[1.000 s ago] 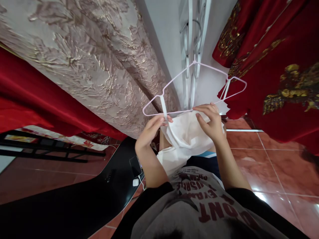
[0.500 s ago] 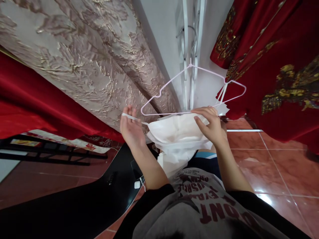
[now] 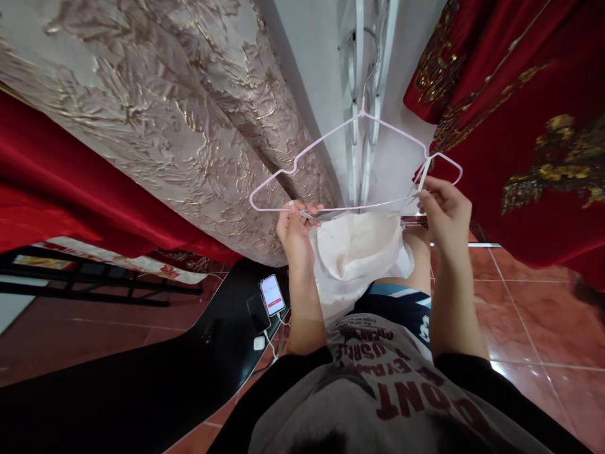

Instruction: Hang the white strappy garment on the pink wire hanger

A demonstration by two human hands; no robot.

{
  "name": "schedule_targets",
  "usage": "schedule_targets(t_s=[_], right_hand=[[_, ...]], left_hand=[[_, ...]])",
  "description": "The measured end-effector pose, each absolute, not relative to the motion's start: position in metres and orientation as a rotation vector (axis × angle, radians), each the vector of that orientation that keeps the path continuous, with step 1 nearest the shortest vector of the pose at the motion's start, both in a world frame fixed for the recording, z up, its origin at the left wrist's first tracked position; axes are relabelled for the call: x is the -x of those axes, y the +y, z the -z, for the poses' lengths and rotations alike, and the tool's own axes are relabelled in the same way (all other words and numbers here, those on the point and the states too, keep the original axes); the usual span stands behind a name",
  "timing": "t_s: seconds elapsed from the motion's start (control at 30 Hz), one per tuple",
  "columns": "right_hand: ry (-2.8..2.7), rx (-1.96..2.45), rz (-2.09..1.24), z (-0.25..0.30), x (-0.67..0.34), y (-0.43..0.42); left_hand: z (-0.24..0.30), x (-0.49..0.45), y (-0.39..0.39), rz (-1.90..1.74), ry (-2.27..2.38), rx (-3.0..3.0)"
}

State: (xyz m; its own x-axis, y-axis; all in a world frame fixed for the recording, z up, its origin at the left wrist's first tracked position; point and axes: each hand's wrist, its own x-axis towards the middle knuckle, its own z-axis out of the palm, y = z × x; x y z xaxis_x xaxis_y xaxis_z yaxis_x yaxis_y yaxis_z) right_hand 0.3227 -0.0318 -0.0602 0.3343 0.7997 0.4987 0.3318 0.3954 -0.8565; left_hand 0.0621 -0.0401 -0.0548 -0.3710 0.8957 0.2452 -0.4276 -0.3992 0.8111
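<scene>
A pale pink clothes hanger (image 3: 329, 135) hangs by its metal hook from a white rail. Below its bottom bar droops a white strapped garment (image 3: 362, 243), gathered in loose folds in front of my lap. One white strap (image 3: 424, 171) loops over the notch at the hanger's right side. My right hand (image 3: 447, 211) pinches at the lower part of this strap, near the bar's right end. My left hand (image 3: 299, 236) is at the left part of the bar, fingers curled around it and the garment's other strap; the fingertips are partly hidden.
Pinkish brocade fabric (image 3: 189, 113) hangs at left beside red cloth, and a red embellished garment (image 3: 534, 157) at right. On the black bench (image 3: 155, 378) lie a lit phone (image 3: 271, 295), a dark phone (image 3: 258, 313) and a white charger (image 3: 259, 343).
My left hand has moved right to the hanger bar, its fingers now curled. My right hand has shifted right and up, from the garment's top edge to the looped strap. The lit phone has come into view.
</scene>
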Motion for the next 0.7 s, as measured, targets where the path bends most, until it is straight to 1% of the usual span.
schedule_targets(t_s=[0.1,0.17,0.23,0.43,0.57,0.63,0.7], right_hand=[[-1.411,1.271,-0.573,0.032,-0.331,-0.027],[-1.420,1.213,-0.568,0.017,-0.329,-0.025],[-1.347,1.096,-0.489,0.011,-0.328,-0.017],[-0.944,0.830,-0.064,0.039,-0.352,0.019],[-0.782,0.860,0.080,0.054,-0.344,-0.001],[-0.920,0.903,0.090,0.057,-0.328,-0.018],[-1.246,0.962,0.007,0.058,-0.312,-0.030]], left_hand=[[0.060,-0.063,-0.035,-1.901,0.901,-0.902],[0.062,-0.063,-0.031,-1.906,0.943,-0.908],[0.063,-0.064,-0.029,-1.893,0.953,-0.900],[0.060,-0.058,-0.028,-1.838,0.917,-0.865],[0.062,-0.059,-0.029,-1.805,0.814,-0.862],[0.064,-0.064,-0.030,-1.777,0.796,-0.844],[0.066,-0.069,-0.031,-1.761,0.809,-0.832]])
